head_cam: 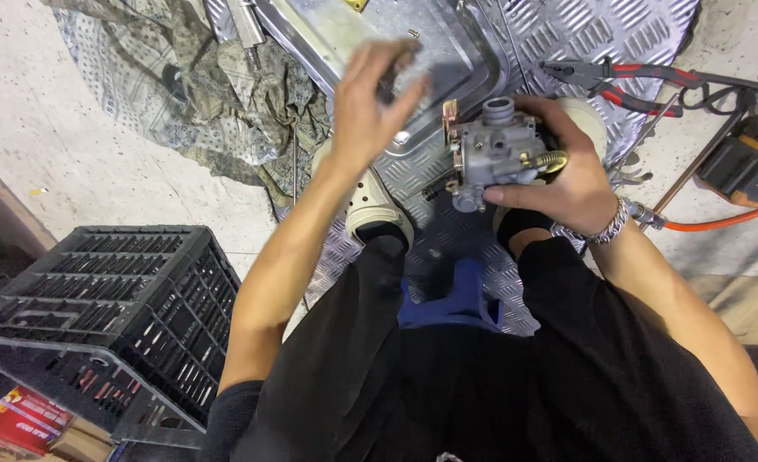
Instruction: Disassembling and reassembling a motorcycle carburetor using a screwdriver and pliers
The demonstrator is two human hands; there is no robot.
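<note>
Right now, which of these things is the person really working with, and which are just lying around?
In hand:
- carburettor, gripped by the right hand
- metal tray, under the raised, blurred left hand

Lying about:
- red-handled pliers on the tread plate
- crumpled cloth
- black crate
- orange hose
- orange and black machine

In my right hand (567, 184) I held a carburettor (492, 152) of matt grey cast metal with a glossy brass fitting. The floor plate (567, 34) was bright ribbed metal, the tray (456, 51) smooth, perhaps aluminium; the crate (97, 299) matt black plastic; the cloth (182, 85) rumpled.
</note>
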